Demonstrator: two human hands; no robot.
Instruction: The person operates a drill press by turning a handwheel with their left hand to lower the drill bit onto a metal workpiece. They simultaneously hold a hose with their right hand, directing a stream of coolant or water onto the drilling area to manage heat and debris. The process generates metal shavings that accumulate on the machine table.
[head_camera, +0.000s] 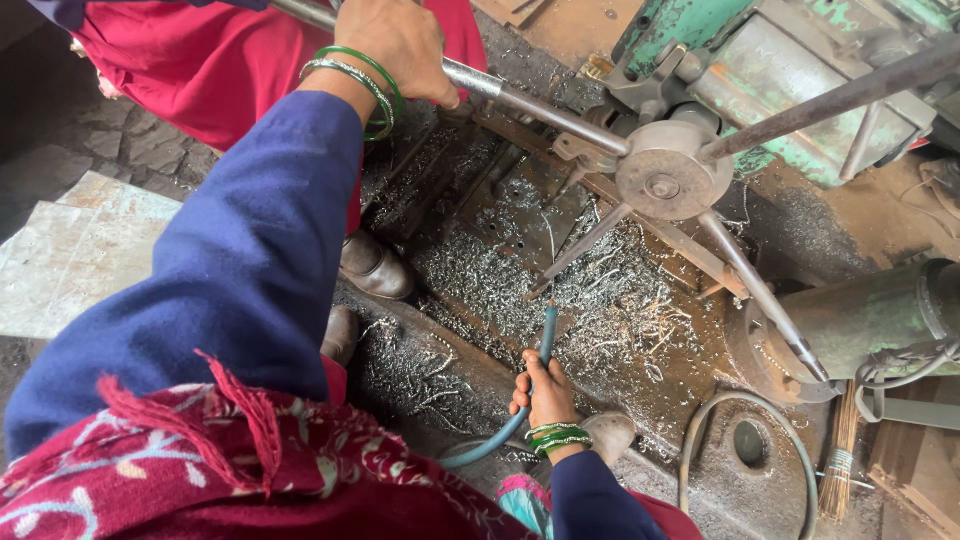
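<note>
My left hand, with green bangles on the wrist and a blue sleeve, is closed around a steel lever bar. The bar runs to a round metal hub with several spokes on a green machine. Lower down, my right hand, also with green bangles, grips a thin teal hose. The hose tip points up at the machine bed, which is covered with metal shavings.
Two worn shoes stand left of the oily bed, and a third shoe is by my right wrist. A grey hose loop, a small broom and a green cylinder lie right. Stone slabs are at left.
</note>
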